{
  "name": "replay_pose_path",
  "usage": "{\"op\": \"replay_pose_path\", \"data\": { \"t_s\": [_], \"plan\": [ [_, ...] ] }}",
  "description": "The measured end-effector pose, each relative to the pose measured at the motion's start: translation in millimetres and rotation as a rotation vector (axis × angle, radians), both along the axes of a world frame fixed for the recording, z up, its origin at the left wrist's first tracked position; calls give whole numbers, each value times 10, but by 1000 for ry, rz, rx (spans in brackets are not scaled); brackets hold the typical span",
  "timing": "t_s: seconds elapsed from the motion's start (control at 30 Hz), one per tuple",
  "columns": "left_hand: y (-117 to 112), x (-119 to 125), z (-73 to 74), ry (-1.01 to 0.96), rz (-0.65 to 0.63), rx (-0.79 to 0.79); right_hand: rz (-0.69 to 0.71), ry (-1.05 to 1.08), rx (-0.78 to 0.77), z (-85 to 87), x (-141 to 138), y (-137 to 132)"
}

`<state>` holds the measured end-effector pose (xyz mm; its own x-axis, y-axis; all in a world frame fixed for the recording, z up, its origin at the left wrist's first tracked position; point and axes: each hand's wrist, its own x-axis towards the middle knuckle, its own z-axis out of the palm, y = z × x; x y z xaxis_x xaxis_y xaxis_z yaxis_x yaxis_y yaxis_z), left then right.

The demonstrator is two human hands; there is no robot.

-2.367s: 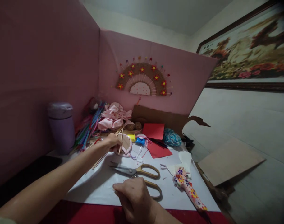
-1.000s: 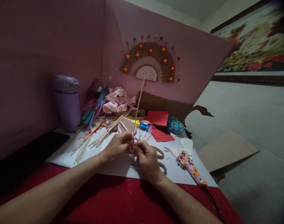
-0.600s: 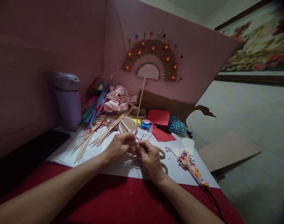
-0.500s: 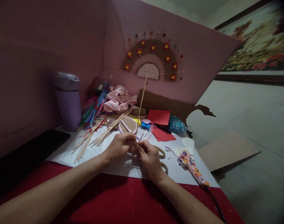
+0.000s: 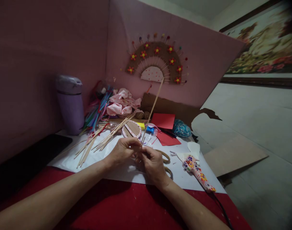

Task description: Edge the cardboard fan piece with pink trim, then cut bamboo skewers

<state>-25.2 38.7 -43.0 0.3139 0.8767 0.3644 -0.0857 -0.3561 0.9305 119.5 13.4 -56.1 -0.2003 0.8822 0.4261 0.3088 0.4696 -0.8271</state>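
Note:
A thin wooden stick [image 5: 156,103] rises from between my hands, its upper end leaning to the right. My left hand [image 5: 124,150] pinches around its lower end with thumb and fingers. Close against it, my right hand [image 5: 152,161] is closed at the same spot. My fingers hide the bottom of the stick and whatever small piece may be there. Scissors [image 5: 169,172] with dark yellowish handles lie by my right hand, partly covered by it. Just beyond my hands lies a cardboard disc [image 5: 135,127] with a pink-and-white wrapped rim.
Loose wooden sticks [image 5: 114,131] lie left on white paper [image 5: 184,182]. Behind are pink cloth [image 5: 120,108], red paper [image 5: 164,120] and blue yarn [image 5: 181,127]. A flower-patterned glue gun [image 5: 198,174] with a cord sits right. A purple tumbler [image 5: 71,108] stands left. A pink board [image 5: 203,64] rises behind.
The stick's top has tipped to the right, from nearly upright to a clear slant. Both hands stay together in almost the same place, fingers shifting slightly.

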Motion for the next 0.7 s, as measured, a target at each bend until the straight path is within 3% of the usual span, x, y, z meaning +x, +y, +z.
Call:
{"op": "replay_pose_path", "data": {
  "t_s": [0.37, 0.57, 0.7],
  "plan": [
    [-76, 15, 169, 20, 111, 24, -3, -130, 93, 11, -30, 11],
    [-40, -8, 152, 40, 178, 93, -168, -281, 295, 116, 22, -15],
    [-48, -15, 171, 33, 140, 53, -185, -406, 290, 165, 64, -50]
  ]
}}
